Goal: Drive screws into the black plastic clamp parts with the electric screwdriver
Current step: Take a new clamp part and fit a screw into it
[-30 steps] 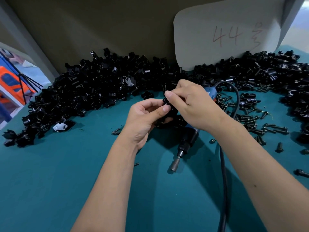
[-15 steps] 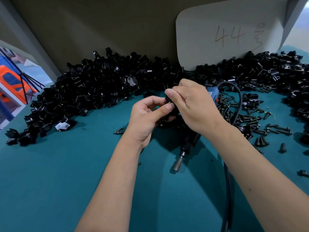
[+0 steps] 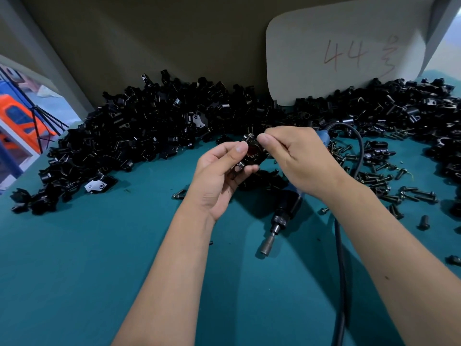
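A black clamp part [image 3: 253,156] is held up above the teal table [image 3: 74,270], just above the middle of the view; the left hand [image 3: 219,176] grips it from about eight o'clock, thumb on its near face and curled fingers beneath it; a small metal fitting shows at its top edge and another at its lower left, by the left fingertips. The right hand [image 3: 296,158] meets the part from three o'clock, thumb and forefinger pinched together at its upper right corner; whether they pinch a screw or the part itself cannot be told, since the fingertips hide it.

Below the hands, at six o'clock from the part, the electric screwdriver [image 3: 282,216] lies flat on the table with no hand on it; its metal socket tip points toward seven o'clock and its blue rear end shows behind the right hand; its black cable [image 3: 340,245] loops over past the right wrist and runs down to the bottom edge.

A few more clamp parts lie on the table directly under the held one; a large heap of black clamp parts [image 3: 149,136] spreads from nine o'clock round to twelve, and a second heap [image 3: 411,106] fills the two o'clock corner; loose screws [image 3: 389,186] are scattered at three o'clock, beside the right forearm; one lone screw [image 3: 179,194] lies just left of the left wrist.

At one o'clock a pale card [image 3: 324,33] marked 44 leans against the back wall.
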Demonstrator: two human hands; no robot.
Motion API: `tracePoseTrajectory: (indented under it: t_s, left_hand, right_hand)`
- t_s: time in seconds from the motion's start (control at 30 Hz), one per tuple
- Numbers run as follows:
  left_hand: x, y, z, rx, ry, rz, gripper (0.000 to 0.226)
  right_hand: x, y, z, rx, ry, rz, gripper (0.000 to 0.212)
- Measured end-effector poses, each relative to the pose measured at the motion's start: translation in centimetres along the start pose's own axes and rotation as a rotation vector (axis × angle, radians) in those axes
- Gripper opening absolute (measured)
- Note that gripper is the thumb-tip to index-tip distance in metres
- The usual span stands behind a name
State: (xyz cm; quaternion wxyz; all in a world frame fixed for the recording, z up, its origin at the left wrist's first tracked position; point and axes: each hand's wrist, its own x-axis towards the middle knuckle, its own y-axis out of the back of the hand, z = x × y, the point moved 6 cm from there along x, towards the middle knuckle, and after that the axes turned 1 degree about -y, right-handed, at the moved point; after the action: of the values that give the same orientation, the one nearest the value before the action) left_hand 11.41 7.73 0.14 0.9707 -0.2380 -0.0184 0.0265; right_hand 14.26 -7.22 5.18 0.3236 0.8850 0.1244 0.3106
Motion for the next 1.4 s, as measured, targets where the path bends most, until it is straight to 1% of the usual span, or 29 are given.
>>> tracePoseTrajectory:
  t_s: [0.07, 0.13, 0.23, 0.33, 0.4, 0.5, 0.53, 0.67, 0.83, 0.93, 1.0, 1.07, 1.13, 1.17, 1.23, 1.27, 1.3, 1.33, 1.4]
  left_hand:
    - [-0.1, 0.0, -0.1, -0.012, 0.008, -0.007, 0.010]
    - [-0.1, 0.0, 0.0, -0.007, 0.013, -0.015, 0.006]
    - [-0.1, 0.2, -0.1, -0.045, 0.027, 0.000, 0.009]
    - [-0.1, 0.2, -0.4, -0.078, 0.049, 0.002, 0.012]
    - [-0.1, 0.0, -0.6, -0.121, 0.066, -0.011, 0.012]
    - [0.0, -0.1, -0.8, -0.151, 0.093, -0.007, 0.012]
    - [-0.1, -0.2, -0.8, -0.164, 0.103, -0.001, 0.012]
    - [-0.1, -0.2, -1.1, -0.207, 0.106, 0.012, 0.012]
    - [0.2, 0.0, -1.0, -0.135, 0.076, 0.018, 0.009]
    - [0.2, -0.4, -1.1, -0.121, 0.098, -0.013, 0.017]
    - [0.2, -0.9, -0.9, -0.109, 0.104, -0.014, 0.012]
    - [0.3, -1.2, -1.2, -0.022, 0.105, -0.002, 0.030]
    - [0.3, -1.5, -1.4, 0.055, 0.094, 0.008, 0.032]
    - [0.3, -1.5, -1.6, 0.060, 0.102, 0.019, 0.029]
    - [0.2, -1.7, -1.8, 0.008, 0.142, 0.021, 0.021]
    - [0.1, -1.9, -1.9, -0.031, 0.168, 0.011, 0.022]
    - [0.0, -1.9, -2.0, -0.065, 0.198, -0.005, 0.024]
    - [-0.1, -1.9, -2.0, -0.094, 0.229, -0.027, 0.026]
    - [-0.1, -2.0, -2.1, -0.140, 0.269, -0.072, 0.027]
  right_hand:
    - [0.1, 0.0, -0.2, 0.017, -0.043, 0.026, 0.058]
    - [0.0, 0.0, -0.2, 0.034, -0.093, -0.002, 0.063]
    - [-0.3, -0.2, 0.1, 0.111, -0.104, -0.145, 0.054]
    - [-0.2, -0.3, 0.1, 0.059, -0.076, -0.227, 0.046]
    - [-0.1, 0.0, 0.2, 0.084, -0.067, -0.203, 0.043]
    - [-0.2, 0.5, 0.4, 0.126, -0.060, -0.170, 0.027]
    - [-0.2, 0.5, 0.3, 0.111, -0.043, -0.159, 0.026]
    - [0.0, 0.4, -0.2, 0.089, -0.008, -0.078, 0.033]
    - [0.0, 0.0, 0.1, 0.078, -0.067, -0.036, 0.040]
    - [0.1, 0.0, 0.2, 0.015, -0.083, -0.018, 0.041]
    - [0.2, -0.1, 0.0, -0.011, -0.091, -0.028, 0.042]
    - [0.2, 0.0, 0.0, 0.005, -0.107, -0.029, 0.047]
    - [0.2, 0.5, 0.5, -0.002, -0.183, 0.030, 0.056]
    - [0.2, 0.9, 1.0, -0.067, -0.237, 0.080, 0.059]
    - [0.0, 2.3, 2.6, -0.324, -0.369, 0.178, 0.052]
    - [-0.3, 2.8, 3.4, -0.449, -0.455, 0.192, 0.049]
    - [-0.6, 3.1, 4.3, -0.530, -0.550, 0.166, 0.052]
    - [-1.0, 3.1, 4.9, -0.573, -0.636, 0.113, 0.061]
    - [-1.6, 2.5, 5.8, -0.595, -0.726, -0.002, 0.078]
